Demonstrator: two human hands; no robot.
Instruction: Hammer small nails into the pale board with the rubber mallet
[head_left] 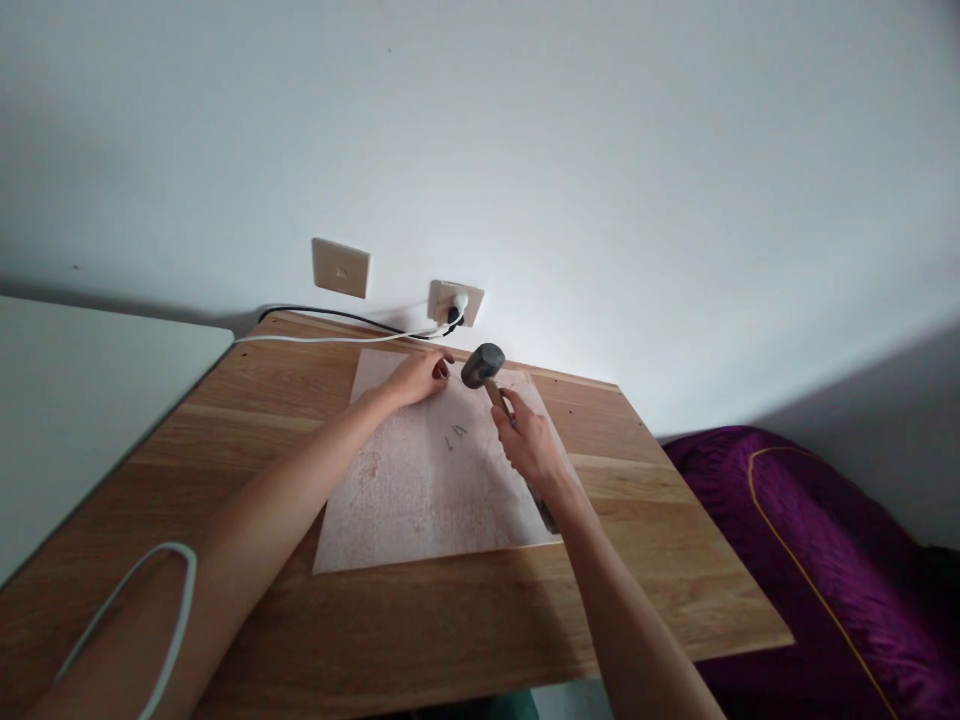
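Mallet (484, 366) hangs at frame centre, right hand (528, 440) clamped high on its handle (496, 396), probably for control, while the left hand (422, 377) curls just left of it, whether pinching anything I cannot tell.

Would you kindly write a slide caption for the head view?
Right hand holding a mallet, left hand near its head, over a pale sheet.

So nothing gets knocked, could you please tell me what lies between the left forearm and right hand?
Small nails on the pale sheet, in the head view.
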